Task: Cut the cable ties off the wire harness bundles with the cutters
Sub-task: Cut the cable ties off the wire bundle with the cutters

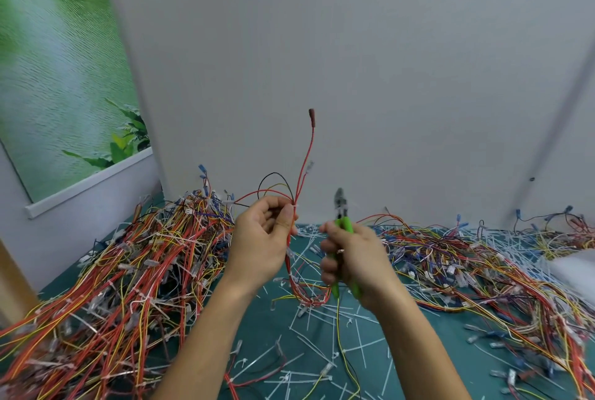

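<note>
Closest in, lots of cut white ties (322, 354) lie scattered on the green surface (267, 319). Above them, the left hand (260, 238) pinches a thin bunch of wires (312, 301) between thumb and fingers. It holds the bunch up in the air, so some wires poke up past the fingers and the rest hang down in a loop that nearly reaches the surface. The right hand (351, 258) is just beside it, with its fingers wrapped tight round the green handles of the cutters (346, 227). The metal tip points up and is not touching the wires yet. The bunch looks very light and floppy, so it will bend and swing if it is held far from the tie. It is best to pinch it right next to the tie, where the wires are squeezed together, so that spot stays still for the blades. There seems to be a small white tie just above the pinching fingers, but it is too small to be sure. The wire skins are soft, so the blades should bite only the plastic tie. Farther back, a big heap of wires (128, 254) sits on the left and another heap (467, 264) on the right. Behind them stands a plain wall (354, 61), with a green picture (58, 77) to the left.
</note>
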